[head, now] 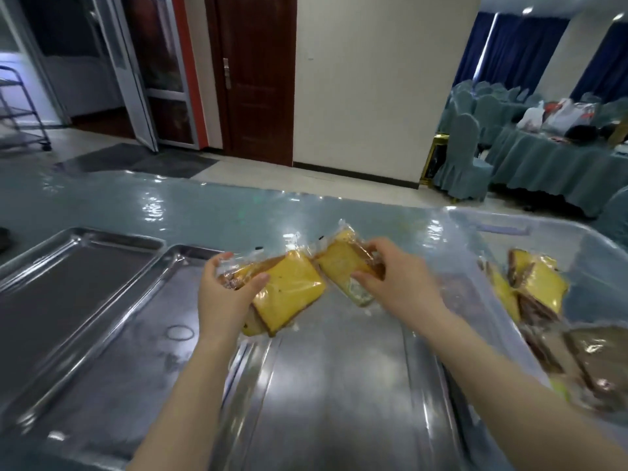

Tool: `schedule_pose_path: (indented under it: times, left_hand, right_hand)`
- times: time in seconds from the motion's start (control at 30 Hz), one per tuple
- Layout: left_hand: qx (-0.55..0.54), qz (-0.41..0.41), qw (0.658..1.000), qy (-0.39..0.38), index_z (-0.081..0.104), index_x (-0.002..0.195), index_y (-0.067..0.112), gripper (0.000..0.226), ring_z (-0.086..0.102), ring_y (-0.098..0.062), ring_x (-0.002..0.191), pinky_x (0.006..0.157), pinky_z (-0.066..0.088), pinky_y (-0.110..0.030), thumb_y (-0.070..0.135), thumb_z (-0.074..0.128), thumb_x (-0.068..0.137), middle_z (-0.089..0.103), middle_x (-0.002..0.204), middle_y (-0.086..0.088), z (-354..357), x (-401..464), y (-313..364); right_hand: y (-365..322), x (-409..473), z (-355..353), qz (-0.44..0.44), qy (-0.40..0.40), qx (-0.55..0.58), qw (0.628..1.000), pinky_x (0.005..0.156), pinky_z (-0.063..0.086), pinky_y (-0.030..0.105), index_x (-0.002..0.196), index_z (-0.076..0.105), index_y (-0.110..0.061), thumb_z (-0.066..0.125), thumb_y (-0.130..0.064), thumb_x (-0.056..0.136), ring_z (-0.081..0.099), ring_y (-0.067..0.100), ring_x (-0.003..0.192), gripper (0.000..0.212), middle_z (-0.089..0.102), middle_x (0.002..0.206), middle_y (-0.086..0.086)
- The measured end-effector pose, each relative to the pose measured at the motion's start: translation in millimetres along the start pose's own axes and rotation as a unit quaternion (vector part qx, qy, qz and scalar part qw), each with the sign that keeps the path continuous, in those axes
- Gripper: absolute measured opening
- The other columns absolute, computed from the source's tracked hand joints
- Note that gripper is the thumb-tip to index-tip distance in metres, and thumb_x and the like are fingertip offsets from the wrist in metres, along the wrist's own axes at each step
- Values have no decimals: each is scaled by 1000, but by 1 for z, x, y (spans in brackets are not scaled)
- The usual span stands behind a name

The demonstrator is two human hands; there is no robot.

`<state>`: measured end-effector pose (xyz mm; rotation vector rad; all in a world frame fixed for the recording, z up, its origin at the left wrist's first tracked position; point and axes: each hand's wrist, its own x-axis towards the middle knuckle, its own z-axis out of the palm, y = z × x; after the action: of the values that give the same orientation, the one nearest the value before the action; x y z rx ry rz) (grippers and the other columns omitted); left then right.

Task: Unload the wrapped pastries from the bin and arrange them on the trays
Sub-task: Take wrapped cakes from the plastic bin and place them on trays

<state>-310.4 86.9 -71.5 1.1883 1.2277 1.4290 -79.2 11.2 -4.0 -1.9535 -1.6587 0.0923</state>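
My left hand [226, 290] grips a clear-wrapped yellow pastry [289, 294], with what looks like a second one tucked under it, above the gap between the middle tray [146, 334] and the right tray [339, 385]. My right hand [390, 277] holds another wrapped yellow pastry [339, 266] over the far end of the right tray. The clear plastic bin [509, 232] stands at the right with several wrapped pastries [543, 287] left inside. All three steel trays look bare.
A third steel tray [68, 283] lies at the far left. The trays and bin rest on a table under glossy blue-green plastic [170, 205]. Beyond it are a brown door [258, 79], a wall and covered chairs and tables [543, 154] at the right.
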Motion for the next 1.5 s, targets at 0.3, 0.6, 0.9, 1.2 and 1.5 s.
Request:
schedule_pose_path:
  times: [0.3,0.6,0.9,1.2,1.5]
  left_hand:
    - [-7,-157,981,112,50,102,23,44,61,-20,72,72,50,-37,9,79,72,63,87,-2,-183,53,-94]
    - [79,-319,944,-26,18,147,30,78,41,-33,129,104,35,-56,63,51,85,39,147,-7,-263,64,-144]
    - [154,-175,971,-49,37,141,26,49,50,-6,113,86,41,-23,33,51,95,48,136,8,-263,68,-112]
    - [77,-130,964,-218,55,120,30,28,61,-5,105,91,45,-26,26,58,92,69,106,13,-162,50,-56]
    - [18,-20,929,-369,52,122,18,33,63,-15,104,81,47,-15,2,52,92,68,109,-2,0,-3,25]
  right_hand:
    - [-120,-5,194,135,-158,213,955,74,47,28,99,53,-24,72,-18,79,58,7,77,28,59,90,-10]
    - [-163,-44,295,272,-232,325,875,75,53,27,115,52,-20,67,-16,83,66,10,85,35,67,100,-5]
    - [-158,-41,271,231,-142,229,935,97,37,25,143,40,-20,59,-21,91,50,12,114,56,52,125,-9]
    - [-124,-41,179,193,-60,391,898,79,49,12,115,59,-26,64,-5,86,64,-1,95,36,69,106,-6]
    - [-37,-65,21,121,25,342,932,92,49,30,107,59,-33,65,1,84,63,6,103,41,68,107,-5]
